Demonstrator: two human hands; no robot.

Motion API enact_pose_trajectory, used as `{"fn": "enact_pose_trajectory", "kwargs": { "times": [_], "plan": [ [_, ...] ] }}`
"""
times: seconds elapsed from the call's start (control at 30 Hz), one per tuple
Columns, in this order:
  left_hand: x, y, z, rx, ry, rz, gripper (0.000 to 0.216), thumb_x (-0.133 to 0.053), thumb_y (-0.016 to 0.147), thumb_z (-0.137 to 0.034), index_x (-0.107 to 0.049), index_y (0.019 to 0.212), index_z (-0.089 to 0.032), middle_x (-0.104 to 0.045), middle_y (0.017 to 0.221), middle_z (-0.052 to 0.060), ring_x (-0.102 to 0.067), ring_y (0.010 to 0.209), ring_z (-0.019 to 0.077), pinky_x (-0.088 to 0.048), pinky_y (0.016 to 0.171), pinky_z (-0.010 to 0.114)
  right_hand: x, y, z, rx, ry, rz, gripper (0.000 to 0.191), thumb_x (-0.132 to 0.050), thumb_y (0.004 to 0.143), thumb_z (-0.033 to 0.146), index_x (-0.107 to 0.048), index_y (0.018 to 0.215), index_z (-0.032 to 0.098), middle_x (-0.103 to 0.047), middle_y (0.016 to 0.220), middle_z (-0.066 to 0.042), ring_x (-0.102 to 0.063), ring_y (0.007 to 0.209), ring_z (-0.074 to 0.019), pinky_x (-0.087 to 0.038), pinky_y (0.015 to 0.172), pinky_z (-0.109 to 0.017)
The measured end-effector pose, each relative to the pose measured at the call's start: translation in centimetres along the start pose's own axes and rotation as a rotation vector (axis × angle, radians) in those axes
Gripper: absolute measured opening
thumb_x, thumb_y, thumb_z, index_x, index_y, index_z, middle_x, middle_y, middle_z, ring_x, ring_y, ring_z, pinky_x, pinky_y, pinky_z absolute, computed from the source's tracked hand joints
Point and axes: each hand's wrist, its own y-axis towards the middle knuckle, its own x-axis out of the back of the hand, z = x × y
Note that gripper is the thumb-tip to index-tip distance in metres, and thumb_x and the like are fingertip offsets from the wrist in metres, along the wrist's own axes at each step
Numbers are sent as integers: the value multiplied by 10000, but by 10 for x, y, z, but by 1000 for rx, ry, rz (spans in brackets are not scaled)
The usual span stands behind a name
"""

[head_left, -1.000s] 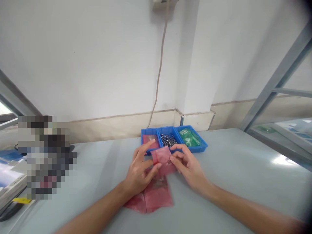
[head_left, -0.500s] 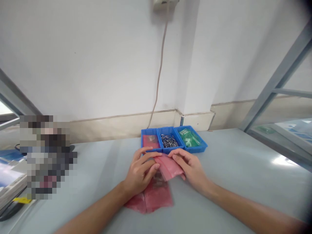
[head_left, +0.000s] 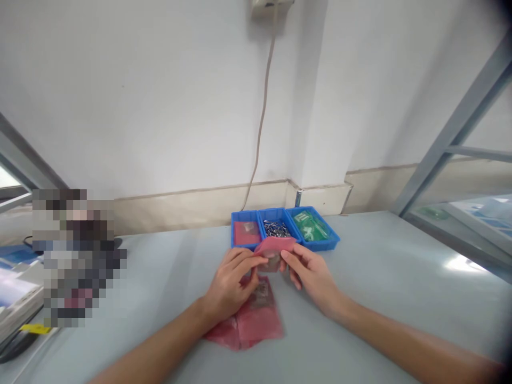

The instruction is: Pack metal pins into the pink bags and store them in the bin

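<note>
Between my two hands, just above the table, is a small pink plastic bag (head_left: pixel 276 245) with something greyish showing through it. My left hand (head_left: pixel 234 280) pinches its left side, and my right hand (head_left: pixel 306 269) grips its right side between thumb and fingers. Below my left hand lie more pink bags (head_left: pixel 260 320) flat on the table, partly overlapping. The upper part of one has small items visible inside, too blurred to name. My left hand and wrist cover part of these bags.
Beyond my hands stand three joined blue bins: one with pink bags (head_left: pixel 243 233), one with small metal pieces (head_left: pixel 276 228), one with green bags (head_left: pixel 314 229). A wall with a hanging cable (head_left: pixel 262 117) rises behind. Pixelated clutter and papers lie left; metal frames flank both sides.
The held pink bag has turned and tilted up, lifting toward the bins, so its greyish contents now show. My left fingers have curled in closer on it. The bags on the table stay put.
</note>
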Motion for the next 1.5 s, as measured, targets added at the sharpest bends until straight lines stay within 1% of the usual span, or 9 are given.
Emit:
{"fn": "enact_pose_trajectory", "kwargs": {
  "times": [0.1, 0.23, 0.37, 0.57, 0.73, 0.9, 1.13, 1.33, 1.5],
  "plan": [
    [0, 0, -1, 10, -5, 3, 325, -661, 980, -101, -686, 1271, -244, -780, 1095, 47, -667, 1042, 215, -571, 979, 386, 1, 1, -1, -15, 5, 8, 443, -638, 1006, 596, -609, 806, 202, -663, 722, 11, -444, 464, -75, -330, 475, -250],
    [2, -1, -1, 38, -19, 90, 387, -752, 981, -240, -646, 1354, -241, -764, 1160, 70, -655, 1075, 238, -566, 999, 415, 3, 0, -3, -30, 4, -4, 473, -616, 1023, 598, -582, 762, 205, -631, 650, 24, -420, 461, -81, -305, 478, -255],
    [2, -3, 1, 18, -19, 122, 433, -749, 1000, -320, -624, 1408, -243, -754, 1187, 84, -648, 1099, 247, -556, 1017, 436, 5, 1, -3, -59, 7, -13, 499, -603, 1036, 595, -559, 731, 203, -591, 602, 37, -386, 463, -78, -280, 487, -258],
    [2, -3, 4, -11, -12, 74, 315, -685, 1041, -298, -692, 1349, -234, -746, 1113, 92, -639, 1052, 237, -568, 978, 426, 3, 2, -1, -72, 0, -3, 517, -614, 1014, 634, -498, 729, 219, -497, 590, 65, -370, 479, -87, -263, 481, -256],
    [3, -2, 2, -22, -16, 57, 345, -738, 1006, -350, -706, 1325, -221, -754, 1086, 93, -645, 1029, 236, -576, 962, 425, 2, 1, -1, -55, -20, -7, 489, -615, 1006, 648, -548, 786, 217, -451, 630, 69, -375, 508, -94, -257, 492, -262],
    [4, -1, 0, -18, -11, 42, 346, -731, 1008, -375, -708, 1319, -225, -770, 1054, 77, -659, 984, 222, -584, 940, 402, 2, 0, -2, 27, -64, 37, 412, -622, 1014, 617, -646, 926, 216, -504, 699, 53, -439, 556, -106, -324, 533, -268],
    [3, -2, 2, -18, 10, 26, 353, -738, 1007, -352, -698, 1332, -221, -796, 1071, 68, -670, 987, 222, -576, 939, 397, 3, 0, -7, 35, -72, 101, 387, -623, 1021, 611, -610, 1047, 225, -533, 675, 63, -474, 559, -117, -357, 547, -271],
    [3, -1, 1, -11, 7, 9, 319, -779, 977, -339, -727, 1267, -216, -799, 1061, 62, -674, 973, 215, -580, 947, 392, 3, 2, -10, 42, -69, 80, 401, -629, 1015, 620, -597, 1073, 225, -533, 682, 65, -449, 560, -121, -342, 546, -275],
    [5, 1, -1, 14, -4, 17, 275, -768, 986, -296, -734, 1248, -221, -789, 1070, 64, -680, 1009, 218, -576, 971, 395, 4, 4, -13, 16, -42, 62, 420, -649, 995, 639, -610, 1062, 226, -491, 657, 76, -431, 549, -122, -326, 531, -272]
  ]
}}
